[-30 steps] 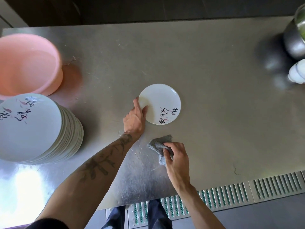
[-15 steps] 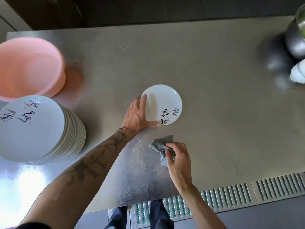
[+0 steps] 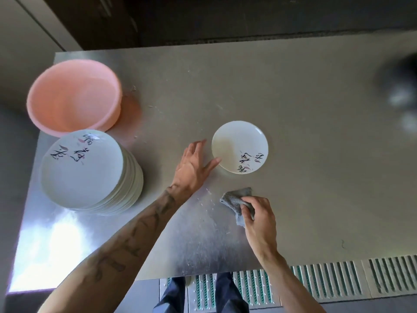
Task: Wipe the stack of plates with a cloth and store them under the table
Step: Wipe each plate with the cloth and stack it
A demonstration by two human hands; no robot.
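A single plate is set on the tabletop, apart from the stack of plates. The left hand is spread beside it (thumb near its rim); a cloth is pinched in the right hand. Wiping is judged underway: next the plate must be steadied

A pink plastic basin stands upright; a slatted grate lines the floor.

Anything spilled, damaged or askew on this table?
Only minor: pale flecks or droplets dot the stainless steel table between the left hand and the grey cloth held by the right hand, with more beside the pink plastic basin. The white printed plate and plate stack look intact.
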